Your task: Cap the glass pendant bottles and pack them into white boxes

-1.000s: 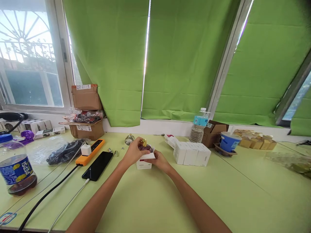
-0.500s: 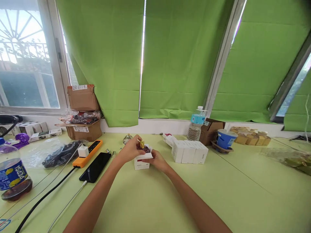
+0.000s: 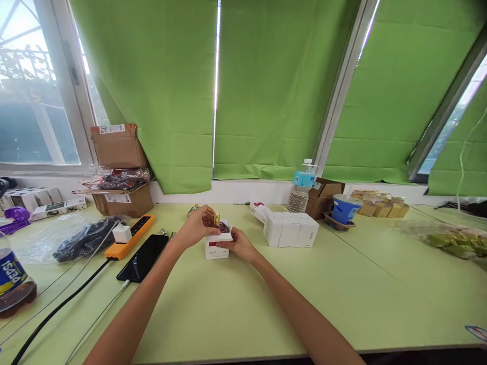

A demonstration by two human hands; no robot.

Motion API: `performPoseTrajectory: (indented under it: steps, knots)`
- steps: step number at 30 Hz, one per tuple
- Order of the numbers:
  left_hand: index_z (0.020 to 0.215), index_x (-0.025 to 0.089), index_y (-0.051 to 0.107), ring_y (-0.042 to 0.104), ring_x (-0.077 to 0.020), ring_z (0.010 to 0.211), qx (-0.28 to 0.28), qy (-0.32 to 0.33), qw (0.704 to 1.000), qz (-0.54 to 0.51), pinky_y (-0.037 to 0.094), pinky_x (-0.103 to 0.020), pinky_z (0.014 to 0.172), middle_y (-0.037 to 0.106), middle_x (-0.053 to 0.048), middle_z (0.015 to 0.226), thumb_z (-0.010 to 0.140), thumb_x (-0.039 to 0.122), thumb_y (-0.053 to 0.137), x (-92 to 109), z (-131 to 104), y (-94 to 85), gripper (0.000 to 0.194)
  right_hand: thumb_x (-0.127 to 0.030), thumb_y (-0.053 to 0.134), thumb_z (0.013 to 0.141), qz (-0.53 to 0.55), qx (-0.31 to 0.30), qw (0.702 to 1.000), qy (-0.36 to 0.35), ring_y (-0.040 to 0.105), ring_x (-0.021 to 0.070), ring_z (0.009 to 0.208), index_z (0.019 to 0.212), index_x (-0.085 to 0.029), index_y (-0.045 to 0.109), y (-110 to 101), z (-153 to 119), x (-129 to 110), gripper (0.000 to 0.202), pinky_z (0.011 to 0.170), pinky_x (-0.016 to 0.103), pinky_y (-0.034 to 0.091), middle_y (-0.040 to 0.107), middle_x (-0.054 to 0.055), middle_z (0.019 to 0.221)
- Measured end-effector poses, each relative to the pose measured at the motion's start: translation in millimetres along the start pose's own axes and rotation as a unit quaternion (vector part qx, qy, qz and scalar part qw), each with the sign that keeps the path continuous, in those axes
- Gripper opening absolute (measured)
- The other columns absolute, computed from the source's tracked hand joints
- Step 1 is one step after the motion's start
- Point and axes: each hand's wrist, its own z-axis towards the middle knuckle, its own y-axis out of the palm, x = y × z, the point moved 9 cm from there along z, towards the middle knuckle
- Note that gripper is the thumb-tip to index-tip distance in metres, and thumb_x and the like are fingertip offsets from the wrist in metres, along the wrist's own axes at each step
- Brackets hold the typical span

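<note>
fingers (image 3: 228,245) on box (image 3: 217,252); bottle (image 3: 13,274) reads "pepsi"

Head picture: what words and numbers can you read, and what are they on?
"PEPSI": on the soda bottle at left.
Too small or blurred to read: print on the open white box, row of white boxes, water bottle, blue cup, stacked cartons, flat box and table sticker.
No numbers are readable.
</note>
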Motion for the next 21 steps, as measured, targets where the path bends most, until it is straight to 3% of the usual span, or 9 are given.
performPoseTrajectory:
  steps: [6,13,17,21]
  knots:
    - [0.104,0.021,0.054,0.066,-0.0180,0.079,-0.016,0.011,1.000,0.002,0.049,-0.029,0.071,0.071,-0.003,0.086,0.070,0.027,0.075,7,-8,-2.3,0.040,-0.039,0.087,0.056,0.009,0.000,1.000,-0.008,0.068,0.0239,0.088,0.103,-0.017,0.067,1,1,0,0.055,0.080,0.036,0.052,0.073,0.006,0.099]
    - [0.105,0.024,0.050,0.064,-0.0179,0.074,-0.023,0.001,0.996,0.082,0.044,-0.026,0.062,0.069,0.002,0.075,0.066,0.018,0.071,18,-7,2.8,0.044,-0.038,0.087,0.055,-0.007,-0.010,1.000,-0.012,0.067,0.0259,0.096,0.100,-0.019,0.067,4,-2,-6,0.053,0.085,0.038,0.051,0.072,0.004,0.101]
    - [0.107,0.025,0.047,0.064,-0.0175,0.070,-0.040,-0.020,0.996,0.078,0.045,-0.026,0.062,0.068,0.004,0.073,0.062,0.017,0.073,13,-1,3.0,0.052,-0.037,0.087,0.054,-0.010,-0.008,1.000,-0.013,0.067,0.0257,0.095,0.099,-0.019,0.067,3,-2,-6,0.052,0.085,0.038,0.051,0.072,0.004,0.100]
    - [0.100,0.023,0.052,0.065,-0.0178,0.073,-0.069,-0.020,0.995,0.066,0.047,-0.026,0.062,0.069,0.002,0.077,0.062,0.019,0.075,4,4,4.8,0.044,-0.037,0.086,0.056,-0.023,-0.002,1.000,-0.008,0.066,0.0258,0.096,0.104,-0.019,0.066,0,0,-2,0.055,0.084,0.037,0.051,0.071,0.005,0.104]
